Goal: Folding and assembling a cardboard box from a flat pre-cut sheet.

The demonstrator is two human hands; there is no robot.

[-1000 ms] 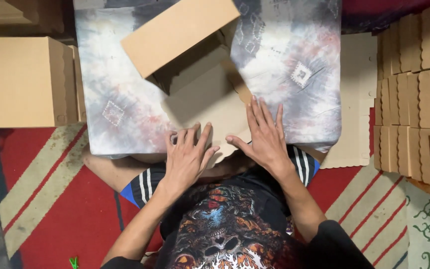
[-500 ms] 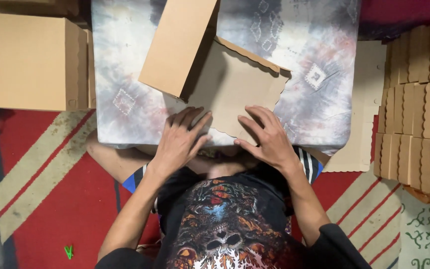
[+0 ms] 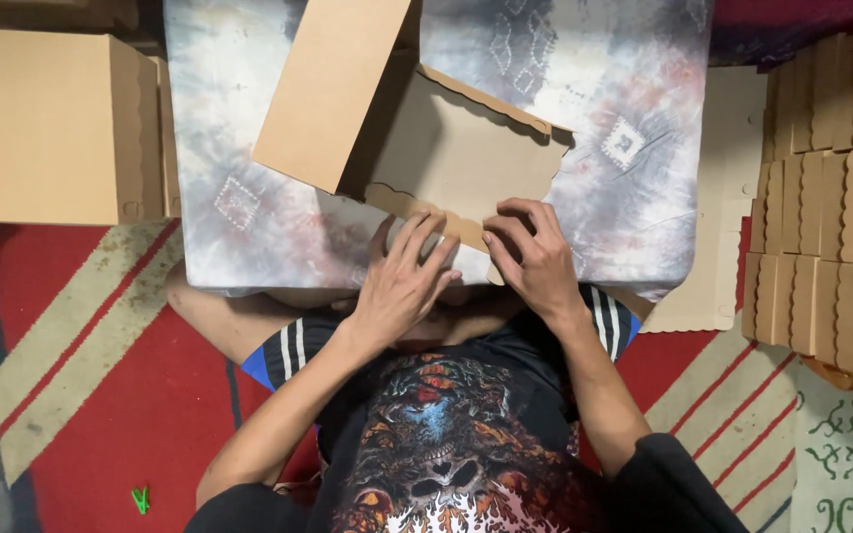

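Now: both hands on near scalloped edge of cardboard blank, lying half-folded on tie-dye cushion over lap. Left hand flat, fingers spread, pressing edge. Right hand curled, fingertips pinching flap. Finished box at left; stacked boxes at right, on red rug.

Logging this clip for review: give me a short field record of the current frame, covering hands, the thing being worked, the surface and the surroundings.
left hand: flat, fingers spread, on the near flap of the cardboard box
right hand: fingers curled over the same flap's scalloped edge
cardboard box: half folded, one panel raised
surface: tie-dye cushion over the lap
left side: closed carton
right side: stack of folded boxes
floor: red striped rug
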